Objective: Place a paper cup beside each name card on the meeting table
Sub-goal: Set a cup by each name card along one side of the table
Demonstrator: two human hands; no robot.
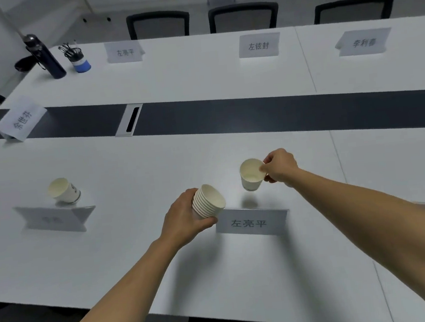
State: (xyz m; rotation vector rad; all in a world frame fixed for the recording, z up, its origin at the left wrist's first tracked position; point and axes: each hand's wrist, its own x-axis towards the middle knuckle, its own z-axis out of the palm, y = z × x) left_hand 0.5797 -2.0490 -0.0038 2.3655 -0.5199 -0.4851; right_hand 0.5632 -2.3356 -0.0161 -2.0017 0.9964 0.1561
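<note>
Hovering upright, pinched by its rim in the right hand (280, 166), a single paper cup (251, 174) just beyond the nearest name card (250, 222), while gripping the cup stack (208, 200) in the left hand (183, 220).

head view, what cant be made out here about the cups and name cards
- Near-left name card: text too blurred to read.
- Cup stack in left hand: its base is hidden by the fingers.
- Single cup in right hand: its shadow lies on the table, but whether it touches down is unclear.
- Bottom-right corner: the right forearm covers the table there.
- Placed cup: print too small to read.
</note>
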